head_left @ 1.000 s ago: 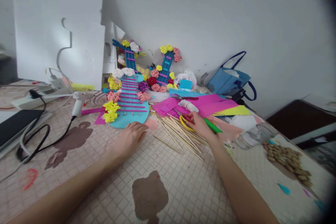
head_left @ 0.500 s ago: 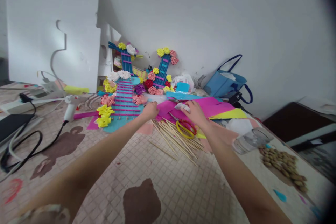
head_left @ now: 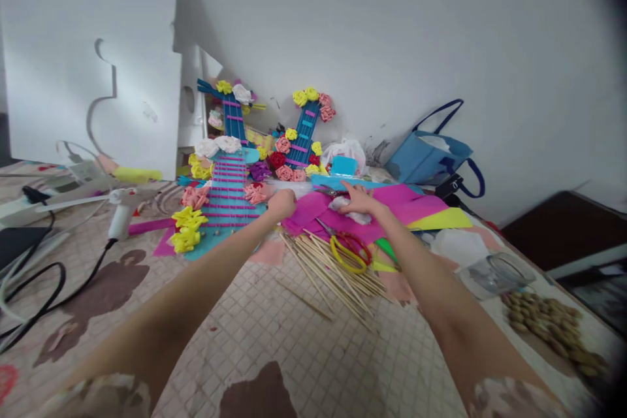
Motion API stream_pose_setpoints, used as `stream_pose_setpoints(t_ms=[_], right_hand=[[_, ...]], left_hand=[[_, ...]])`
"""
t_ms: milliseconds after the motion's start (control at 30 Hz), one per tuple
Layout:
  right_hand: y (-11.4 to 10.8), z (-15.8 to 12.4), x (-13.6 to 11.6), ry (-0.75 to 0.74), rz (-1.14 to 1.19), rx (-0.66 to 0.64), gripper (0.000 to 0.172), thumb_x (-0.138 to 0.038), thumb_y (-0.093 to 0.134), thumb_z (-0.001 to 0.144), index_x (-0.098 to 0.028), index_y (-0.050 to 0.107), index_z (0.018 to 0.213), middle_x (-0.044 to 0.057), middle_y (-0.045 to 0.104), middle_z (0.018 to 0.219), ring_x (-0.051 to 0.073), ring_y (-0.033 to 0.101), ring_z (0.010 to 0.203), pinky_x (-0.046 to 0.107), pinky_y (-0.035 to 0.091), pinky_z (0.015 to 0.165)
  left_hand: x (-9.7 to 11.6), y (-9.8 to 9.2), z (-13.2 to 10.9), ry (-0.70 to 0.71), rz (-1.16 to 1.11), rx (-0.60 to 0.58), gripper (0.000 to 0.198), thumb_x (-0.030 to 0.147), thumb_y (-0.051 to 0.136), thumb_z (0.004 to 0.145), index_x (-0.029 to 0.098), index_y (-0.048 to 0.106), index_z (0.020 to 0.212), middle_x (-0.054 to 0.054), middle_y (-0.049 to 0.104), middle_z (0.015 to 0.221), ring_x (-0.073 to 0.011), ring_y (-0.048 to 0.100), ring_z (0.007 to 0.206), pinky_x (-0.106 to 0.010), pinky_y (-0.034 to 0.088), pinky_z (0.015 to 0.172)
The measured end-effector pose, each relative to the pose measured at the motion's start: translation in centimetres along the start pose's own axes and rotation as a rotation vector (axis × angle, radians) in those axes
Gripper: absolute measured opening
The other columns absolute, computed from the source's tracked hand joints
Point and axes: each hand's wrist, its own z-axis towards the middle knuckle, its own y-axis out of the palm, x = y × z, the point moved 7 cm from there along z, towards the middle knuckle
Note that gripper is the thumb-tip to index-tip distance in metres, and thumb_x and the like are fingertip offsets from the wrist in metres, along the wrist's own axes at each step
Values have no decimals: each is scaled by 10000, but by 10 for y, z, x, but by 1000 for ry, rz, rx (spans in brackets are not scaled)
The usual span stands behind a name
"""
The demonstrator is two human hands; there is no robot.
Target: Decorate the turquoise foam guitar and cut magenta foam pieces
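Compared with a second ago, the right hand has left the scissors and moved up the pile, and the left hand has gone from the near edge of the guitar shape to the left end of the papers. Through the head camera I see the right hand's fingers spread, thumb and forefinger apart, over a crumpled white wad lying on bright magenta paper sheets. A metal tool lies just beyond the fingertips; I cannot tell whether they touch it. The left hand's fingers are curled in, and I cannot make out whether they pinch anything.

Nearer me, the scissors with one red and one yellow handle rest on a loose bundle of thin, pale wooden sticks. Just left of the left hand I have the turquoise guitar shape with magenta strips and paper flowers along its sides. Farther left on the pattern-covered bench is a white glue gun with a black cable. On the right I see a clear glass jar, a heap of brown peanuts and, by the wall, a blue bag.
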Motion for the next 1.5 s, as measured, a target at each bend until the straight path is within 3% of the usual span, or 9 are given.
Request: stream_pose_setpoints(t_ms=[100, 300, 500, 667, 833, 967, 1133, 1367, 1500], right_hand=[[-19, -4, 9, -6, 40, 64, 922, -461, 744, 615, -216, 344, 1409, 172, 446, 1353, 387, 402, 1234, 503, 316, 984], [-49, -15, 38, 66, 71, 152, 902, -435, 730, 644, -162, 336, 1407, 184, 497, 1303, 373, 447, 1196, 456, 350, 964], [-32, -26, 53, 208, 34, 130, 877, -485, 744, 608, -173, 415, 1359, 218, 483, 1283, 454, 410, 1203, 606, 292, 954], [-22, -27, 54, 231, 4, 77, 954, -535, 727, 609, -194, 342, 1412, 238, 429, 1337, 494, 358, 1229, 700, 212, 939], [-27, -27, 55, 223, -22, 77, 992, -546, 720, 607, -219, 288, 1438, 228, 399, 1366, 501, 328, 1251, 693, 192, 961], [-26, -29, 50, 199, -27, 79, 985, -552, 710, 613, -214, 287, 1436, 214, 398, 1371, 484, 330, 1259, 679, 189, 983], [-19, -28, 44, 179, -29, 55, 991, -555, 726, 599, -195, 313, 1425, 213, 415, 1363, 464, 342, 1255, 662, 196, 1001], [-15, -25, 46, 182, -50, 50, 981, -536, 748, 573, -189, 361, 1405, 222, 430, 1348, 475, 371, 1225, 683, 222, 969], [-31, -27, 41, 118, -58, 149, 969, -525, 741, 588, -173, 360, 1406, 208, 484, 1302, 444, 408, 1204, 638, 270, 971]], left_hand=[[3, -8, -2, 41, -34, 2, 327, 327, 541, 896, 149, 548, 1170, -93, 571, 1170, -213, 586, 1001, -411, 511, 840], [7, -47, -16, 110, -131, 85, 174, 163, 544, 801, 89, 694, 849, -118, 695, 900, -236, 636, 895, -286, 472, 775], [0, -75, -33, 145, -283, 152, 174, 219, 558, 770, 102, 665, 844, -81, 684, 837, -200, 626, 796, -252, 457, 682], [1, -88, -59, 201, -521, 32, 205, 313, 506, 828, 131, 600, 829, -13, 604, 698, -114, 553, 615, -210, 422, 564], [-8, -68, -115, 268, -1136, -438, 221, 338, 656, 740, 161, 548, 818, 18, 552, 720, -80, 498, 612, -188, 396, 568], [-38, -20, -157, 202, -909, -728, 273, 401, 662, 750, 147, 565, 775, 34, 506, 666, -66, 416, 558, -184, 314, 523], [-64, 11, -177, 182, -728, -700, 335, 470, 611, 759, 136, 578, 767, 28, 505, 652, -91, 418, 575, -211, 301, 550], [-75, 11, -185, 182, -659, -597, 402, 423, 639, 726, 148, 548, 1004, -5, 578, 770, -136, 512, 683, -207, 352, 576], [-80, 11, -190, 212, -630, -572, 450, 406, 618, 755, 143, 493, 1098, -4, 563, 754, -136, 513, 661, -199, 346, 536]])
